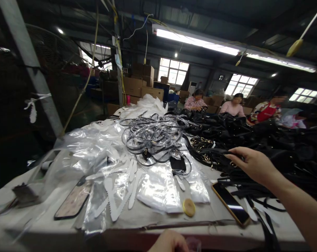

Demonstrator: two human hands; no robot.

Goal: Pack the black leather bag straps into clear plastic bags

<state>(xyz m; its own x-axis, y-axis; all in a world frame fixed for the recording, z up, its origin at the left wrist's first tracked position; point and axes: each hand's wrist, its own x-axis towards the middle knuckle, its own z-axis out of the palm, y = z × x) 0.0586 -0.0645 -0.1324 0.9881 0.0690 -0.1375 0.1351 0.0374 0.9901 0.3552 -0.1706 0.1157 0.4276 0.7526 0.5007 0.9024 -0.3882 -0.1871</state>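
Note:
My right hand reaches over the right part of the table, its thumb and fingertips closing around the end of a black strap in a bundle with gold clasps. Low in the view, at the table's front edge, my left hand is curled; its fingers are mostly cut off, and a bit of clear plastic shows beside it. Between the hands lie a phone with a gold edge and a round yellow object. Clear plastic bags and coiled black cords cover the middle.
A patterned phone case and white serrated strips lie at the left front. Black bags are heaped at the right. Several people sit beyond them. A metal post stands at the left, and cords with yellow ends hang overhead.

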